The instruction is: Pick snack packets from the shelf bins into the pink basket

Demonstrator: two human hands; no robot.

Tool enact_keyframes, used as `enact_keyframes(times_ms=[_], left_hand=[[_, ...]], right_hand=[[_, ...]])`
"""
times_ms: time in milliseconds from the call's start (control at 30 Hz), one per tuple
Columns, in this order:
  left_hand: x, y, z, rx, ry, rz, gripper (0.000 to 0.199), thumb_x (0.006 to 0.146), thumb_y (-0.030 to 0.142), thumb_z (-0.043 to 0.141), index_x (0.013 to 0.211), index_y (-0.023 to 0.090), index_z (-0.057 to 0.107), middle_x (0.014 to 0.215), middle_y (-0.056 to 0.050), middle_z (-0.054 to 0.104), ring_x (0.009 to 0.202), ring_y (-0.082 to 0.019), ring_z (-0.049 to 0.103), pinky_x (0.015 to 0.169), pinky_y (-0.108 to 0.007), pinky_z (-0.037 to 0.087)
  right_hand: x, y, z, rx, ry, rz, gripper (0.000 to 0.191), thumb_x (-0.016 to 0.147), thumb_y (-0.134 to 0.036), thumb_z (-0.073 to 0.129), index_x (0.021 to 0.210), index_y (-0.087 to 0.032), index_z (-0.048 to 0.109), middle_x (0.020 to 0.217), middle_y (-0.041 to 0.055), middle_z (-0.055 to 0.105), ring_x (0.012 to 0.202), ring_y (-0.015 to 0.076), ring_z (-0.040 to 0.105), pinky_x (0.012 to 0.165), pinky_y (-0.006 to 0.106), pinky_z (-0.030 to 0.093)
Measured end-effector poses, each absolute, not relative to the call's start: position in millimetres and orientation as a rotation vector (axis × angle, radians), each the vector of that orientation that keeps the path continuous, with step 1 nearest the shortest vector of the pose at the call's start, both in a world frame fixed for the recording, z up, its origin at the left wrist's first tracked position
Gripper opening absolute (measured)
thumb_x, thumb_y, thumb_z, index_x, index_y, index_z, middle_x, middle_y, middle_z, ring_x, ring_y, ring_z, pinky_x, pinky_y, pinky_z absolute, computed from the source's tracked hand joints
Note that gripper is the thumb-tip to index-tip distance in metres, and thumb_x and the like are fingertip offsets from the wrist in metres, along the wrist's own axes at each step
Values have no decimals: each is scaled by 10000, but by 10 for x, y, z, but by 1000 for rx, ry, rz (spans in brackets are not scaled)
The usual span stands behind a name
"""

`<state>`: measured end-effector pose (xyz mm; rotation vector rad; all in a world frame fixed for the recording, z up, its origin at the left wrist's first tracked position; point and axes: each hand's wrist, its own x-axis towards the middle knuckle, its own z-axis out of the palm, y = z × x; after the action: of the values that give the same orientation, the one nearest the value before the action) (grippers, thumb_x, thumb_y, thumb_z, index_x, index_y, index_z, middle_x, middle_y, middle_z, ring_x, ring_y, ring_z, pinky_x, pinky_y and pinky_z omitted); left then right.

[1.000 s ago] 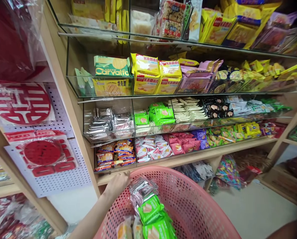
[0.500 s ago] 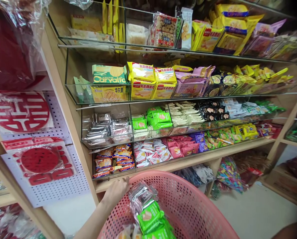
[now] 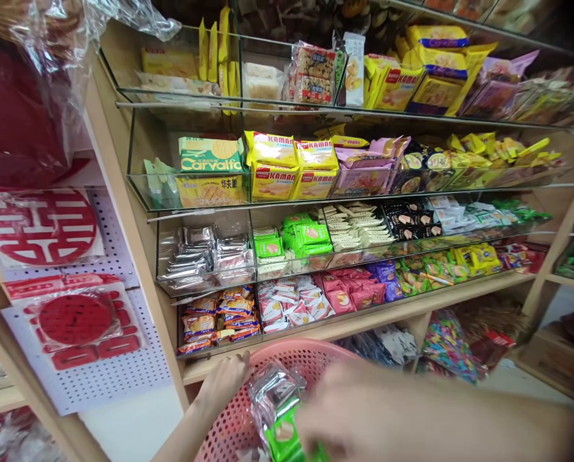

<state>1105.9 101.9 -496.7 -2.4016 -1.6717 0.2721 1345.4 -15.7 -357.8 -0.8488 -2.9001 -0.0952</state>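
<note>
The fingers of my left hand (image 3: 226, 378) are closed over the left rim of a pink perforated plastic basket (image 3: 310, 350). Inside the basket lie silver-wrapped snack packs (image 3: 274, 388) and bright green snack packets (image 3: 284, 436). My right hand (image 3: 337, 410), smeared by motion, reaches in from the right above the basket, in front of the green packets. Its fingers are too blurred to show whether they grip anything, and it hides much of the basket's right side.
Glass-fronted shelves (image 3: 200, 212) of wrapped snacks rise beyond the basket. Similar green packets (image 3: 310, 234) lie in a middle row, beside silver packs. A wooden ledge (image 3: 363, 321) runs under the lowest row. Red decorations (image 3: 75, 317) hang on a pegboard at left.
My right hand has come in from the right over the basket. My left hand stays on the rim. The view has tilted slightly, so the upper shelves sit lower.
</note>
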Motion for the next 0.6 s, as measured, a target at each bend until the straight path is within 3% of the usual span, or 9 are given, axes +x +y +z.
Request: enact_keyframes(times_ms=[67,200,433,600], left_hand=[[11060,1025,-4964,-2412,-1683,268,344,957,248,295,1128,115,561,954,-161,695,861,-301,679,694,-361,512],[11052,1031,-4966,-2414,-1710,252,309,945,260,351,1145,125,544,962,-147,699,860,-283,683,693,-336,513],[11012,1067,-5057,-2396,-1717,244,326,952,251,316,1165,139,536,946,-133,703,856,-268,684,696,-319,509],[10974,1112,-5135,-2420,-1698,205,336,948,259,316,1170,123,528,935,-141,701,844,-278,679,692,-338,507]], right_hand=[[13398,168,-3148,-1043,-2721,4,351,899,-493,427,815,-237,651,687,-19,622,594,123,552,504,264,372],[13216,968,-2761,-1412,-2192,-459,289,934,-292,382,885,-150,629,784,67,642,720,173,568,607,300,344],[12988,1973,-2997,-1310,-2303,-923,204,903,-159,417,983,-118,600,1038,127,604,1028,249,480,796,360,346],[12944,2115,-3089,-1314,-2299,-920,240,900,-114,376,996,-121,596,1032,120,615,1019,254,463,815,389,313]])
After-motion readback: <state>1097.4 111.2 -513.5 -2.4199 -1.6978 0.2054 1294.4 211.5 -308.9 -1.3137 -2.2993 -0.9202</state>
